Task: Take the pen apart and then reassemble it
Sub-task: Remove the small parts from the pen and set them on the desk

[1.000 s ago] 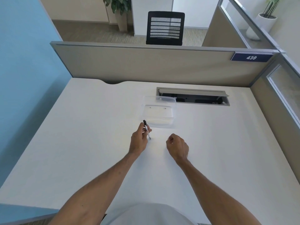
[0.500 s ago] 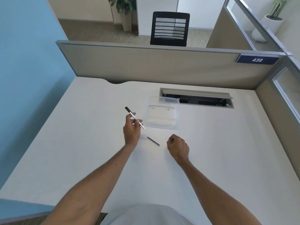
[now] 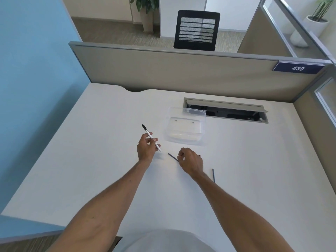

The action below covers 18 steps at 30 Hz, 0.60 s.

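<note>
The left hand (image 3: 146, 149) sits a little left of the middle of the frame and holds the pen (image 3: 151, 138) up off the counter (image 3: 91, 160). Its fingers (image 3: 154, 140) are closed around the white tube, near the lower end. The pen tilts, with its black tip pointing to the upper left and its open end pointing down to the right. Just right of it, near the middle of the frame, a thin dark stick (image 3: 172, 157) lies flat on the counter — it looks like the ink part from inside the pen. The right hand (image 3: 190, 161) is down over the far end of that stick, fingers curled in, and I cannot tell if they pinch it yet or only touch it. Another thin dark stick (image 3: 213, 175) lies farther right, close by the right wrist, and nobody touches it. A clear box (image 3: 185, 129) sits above the hands, well apart from the pen. I think the pen is already in pieces, and this could be the start of putting it back. The next move likely needs the right hand to pick the stick up by one end, then line it up with the open end of the tube — the hole is small, so both hands should stay steady and close. If the stick slips, it could roll on the counter.
</note>
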Each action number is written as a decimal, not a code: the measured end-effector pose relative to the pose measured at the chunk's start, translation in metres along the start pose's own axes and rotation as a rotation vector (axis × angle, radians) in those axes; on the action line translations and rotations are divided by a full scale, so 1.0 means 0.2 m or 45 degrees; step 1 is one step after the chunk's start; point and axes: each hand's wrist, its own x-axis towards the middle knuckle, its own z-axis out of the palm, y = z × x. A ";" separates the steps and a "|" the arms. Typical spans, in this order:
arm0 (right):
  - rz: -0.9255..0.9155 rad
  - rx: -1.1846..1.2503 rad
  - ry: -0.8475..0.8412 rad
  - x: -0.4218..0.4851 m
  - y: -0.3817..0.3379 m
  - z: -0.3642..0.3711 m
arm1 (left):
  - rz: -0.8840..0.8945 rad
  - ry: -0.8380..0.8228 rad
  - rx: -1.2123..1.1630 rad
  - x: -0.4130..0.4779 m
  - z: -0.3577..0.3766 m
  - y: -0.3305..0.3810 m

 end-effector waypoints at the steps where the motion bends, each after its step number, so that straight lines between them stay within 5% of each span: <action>1: -0.018 -0.017 -0.006 0.01 -0.02 0.01 | -0.025 -0.024 0.004 0.01 -0.01 0.00; 18: 0.046 -0.060 -0.082 0.12 -0.14 0.03 | -0.196 -0.149 -0.011 0.14 -0.01 0.04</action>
